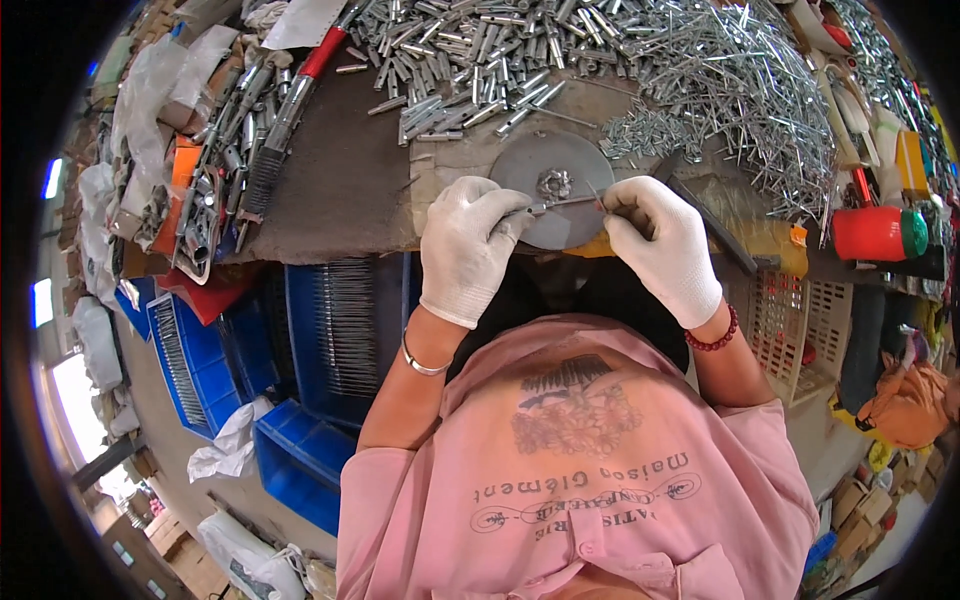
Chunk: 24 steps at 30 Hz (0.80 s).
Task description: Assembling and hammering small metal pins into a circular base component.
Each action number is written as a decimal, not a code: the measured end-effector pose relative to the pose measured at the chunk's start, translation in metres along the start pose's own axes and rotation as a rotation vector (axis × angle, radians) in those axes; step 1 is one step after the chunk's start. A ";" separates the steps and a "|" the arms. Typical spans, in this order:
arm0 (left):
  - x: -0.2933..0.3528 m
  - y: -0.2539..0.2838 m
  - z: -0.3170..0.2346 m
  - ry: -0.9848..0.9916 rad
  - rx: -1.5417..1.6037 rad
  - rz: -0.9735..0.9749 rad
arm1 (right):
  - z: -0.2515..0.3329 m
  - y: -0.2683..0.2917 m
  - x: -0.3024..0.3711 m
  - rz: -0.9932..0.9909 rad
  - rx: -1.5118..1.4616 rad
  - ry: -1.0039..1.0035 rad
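Observation:
My left hand, in a white knitted glove, is closed around a slim metal rod that points to the right. The gloved right hand pinches a thin metal pin between thumb and forefinger, close to the rod's far end. Whether pin and rod touch is too small to tell. Beneath both lies a round grey disc at the bench's near edge, with a little heap of small shiny metal parts on it.
Short metal tubes and long thin rods are piled across the back of the bench. A red-handled tool lies left, a dark bar right. Blue crates with rods stand lower left; a red-green roll is at right.

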<state>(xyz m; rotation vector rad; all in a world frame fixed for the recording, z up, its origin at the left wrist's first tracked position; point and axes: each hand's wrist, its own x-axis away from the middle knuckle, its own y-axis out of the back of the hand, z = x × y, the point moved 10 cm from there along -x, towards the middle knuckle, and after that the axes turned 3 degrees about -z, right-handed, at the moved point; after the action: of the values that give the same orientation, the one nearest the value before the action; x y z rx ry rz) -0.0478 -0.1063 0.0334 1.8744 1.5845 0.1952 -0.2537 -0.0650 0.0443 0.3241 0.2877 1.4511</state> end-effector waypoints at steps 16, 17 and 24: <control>0.049 0.048 0.054 0.627 0.743 -0.098 | 0.028 -0.036 -0.027 0.124 0.702 0.429; 0.062 0.044 0.064 0.656 1.031 -0.159 | 0.022 -0.032 -0.027 0.127 0.679 0.436; 0.181 0.161 0.117 0.576 1.713 -0.793 | 0.004 -0.025 -0.033 0.249 0.673 0.471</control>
<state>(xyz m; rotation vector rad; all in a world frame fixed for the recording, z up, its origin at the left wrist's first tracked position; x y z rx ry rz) 0.1899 0.0080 -0.0184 1.9144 3.2738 -1.5441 -0.2320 -0.0998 0.0383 0.5703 1.1622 1.6349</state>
